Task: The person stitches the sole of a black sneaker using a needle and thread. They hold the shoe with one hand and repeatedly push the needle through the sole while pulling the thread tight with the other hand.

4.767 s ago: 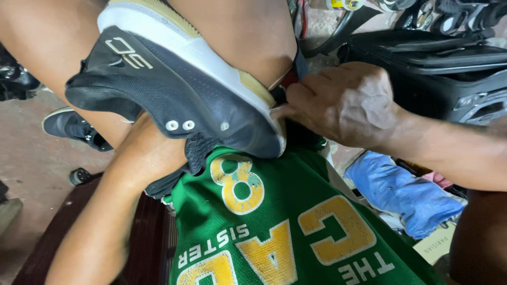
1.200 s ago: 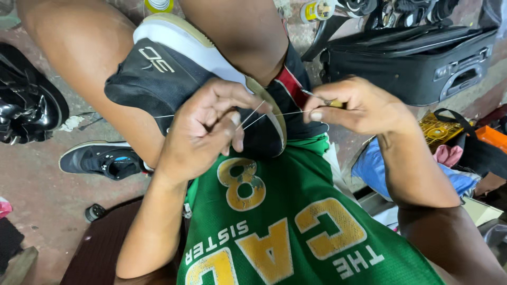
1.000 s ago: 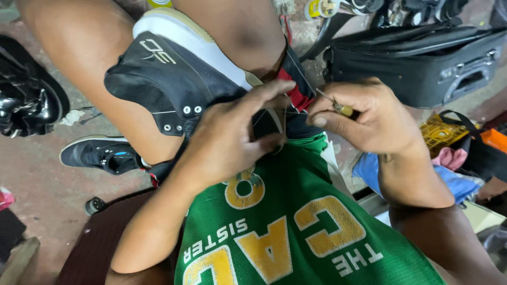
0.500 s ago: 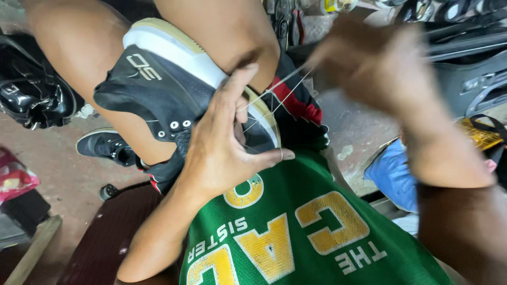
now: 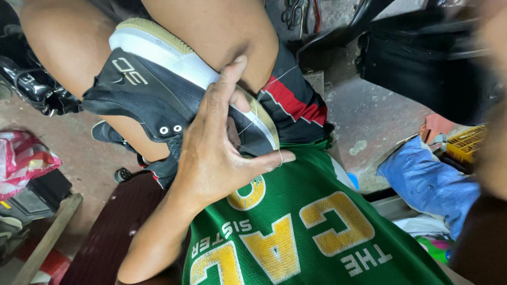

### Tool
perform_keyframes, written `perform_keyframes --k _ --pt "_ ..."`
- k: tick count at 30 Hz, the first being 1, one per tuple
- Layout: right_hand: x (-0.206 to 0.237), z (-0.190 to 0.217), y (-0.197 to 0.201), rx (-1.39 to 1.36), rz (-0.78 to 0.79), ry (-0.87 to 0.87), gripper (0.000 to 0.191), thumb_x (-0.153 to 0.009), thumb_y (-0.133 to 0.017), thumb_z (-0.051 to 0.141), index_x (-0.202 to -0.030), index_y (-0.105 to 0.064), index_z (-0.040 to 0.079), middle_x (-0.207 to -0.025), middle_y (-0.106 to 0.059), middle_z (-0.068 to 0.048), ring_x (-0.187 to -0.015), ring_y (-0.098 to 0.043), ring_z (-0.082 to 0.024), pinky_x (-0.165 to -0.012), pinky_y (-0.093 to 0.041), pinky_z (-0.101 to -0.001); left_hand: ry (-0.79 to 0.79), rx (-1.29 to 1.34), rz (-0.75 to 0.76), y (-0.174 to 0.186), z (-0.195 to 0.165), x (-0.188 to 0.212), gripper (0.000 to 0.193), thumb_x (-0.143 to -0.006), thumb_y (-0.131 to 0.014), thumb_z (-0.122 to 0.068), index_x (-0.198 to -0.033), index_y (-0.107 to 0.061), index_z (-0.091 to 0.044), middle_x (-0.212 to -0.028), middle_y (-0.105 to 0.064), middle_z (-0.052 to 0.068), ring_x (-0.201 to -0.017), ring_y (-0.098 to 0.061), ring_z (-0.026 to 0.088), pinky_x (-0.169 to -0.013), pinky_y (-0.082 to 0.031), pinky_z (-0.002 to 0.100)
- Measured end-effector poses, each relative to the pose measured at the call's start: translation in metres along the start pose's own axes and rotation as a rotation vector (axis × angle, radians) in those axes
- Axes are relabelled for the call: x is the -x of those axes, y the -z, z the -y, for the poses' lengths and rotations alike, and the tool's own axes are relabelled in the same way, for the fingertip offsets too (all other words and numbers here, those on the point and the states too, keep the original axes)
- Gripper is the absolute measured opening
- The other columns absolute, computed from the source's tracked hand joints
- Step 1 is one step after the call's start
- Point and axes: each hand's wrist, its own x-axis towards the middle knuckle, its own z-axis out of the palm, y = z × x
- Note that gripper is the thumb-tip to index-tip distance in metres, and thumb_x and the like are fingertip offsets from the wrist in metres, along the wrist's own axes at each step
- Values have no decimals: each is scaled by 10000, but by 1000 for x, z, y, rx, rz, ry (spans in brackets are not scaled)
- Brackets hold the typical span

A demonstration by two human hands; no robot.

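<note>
A black sneaker (image 5: 142,89) with a white midsole and tan outsole lies sole-up across my bare knees. My left hand (image 5: 211,158) is pressed over its toe with the fingers spread and the index finger pointing up along the sole. A thin pale thread (image 5: 266,97) runs from the toe seam up to the right, and a loop of it sits around my little finger. My right hand (image 5: 494,37) is a blur at the top right edge, far from the shoe; what it holds cannot be made out. I wear a green jersey (image 5: 311,232).
A black suitcase (image 5: 422,58) stands at the upper right, with blue cloth (image 5: 428,179) and a yellow crate (image 5: 467,145) below it. Shiny black shoes (image 5: 31,84), a pink-and-white bag (image 5: 21,158) and another sneaker (image 5: 105,132) lie on the floor at left. Below me is a dark wooden seat (image 5: 111,232).
My right hand has swung from beside the toe up and out to the right, drawing the thread taut. My left hand has stayed spread on the toe.
</note>
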Motion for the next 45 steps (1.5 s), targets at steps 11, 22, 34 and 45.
perform_keyframes --k 11,22,34,45 --pt "22 144 -50 -884 214 -76 247 -1049 -564 88 -1289 -568 30 -766 -624 -54 -603 -610 -133 -565 -482 -322 33 70 93 0 17 9 1008 -698 -964 -200 -1520 -398 -59 -1203 -585 108 -758 -625 122 -666 -565 235" --pt "19 145 -22 -1255 249 -235 635 -923 -765 204 -1449 -452 35 -791 -512 -10 -656 -482 -65 -579 -388 -236 -43 -597 -187 54 90 56 107 -836 -719 -69 -906 -692 7 -825 -617 175 -750 -633 314 -715 -518 386" --pt "-5 185 -72 -930 193 -266 723 -811 -937 166 -1366 -476 108 -646 -438 60 -553 -384 -37 -506 -350 -232 290 71 -1003 135 194 130 473 -1110 -777 -73 -746 -481 -134 -716 -477 -51 -619 -387 76 -581 -287 256" --pt "-20 193 -60 -974 287 -272 715 -838 -904 119 -1397 -459 103 -664 -375 47 -591 -336 -58 -537 -303 -248 25 -621 -542 89 82 76 151 -891 -679 -90 -1028 -684 -28 -1066 -691 180 -835 -645 340 -736 -503 412"
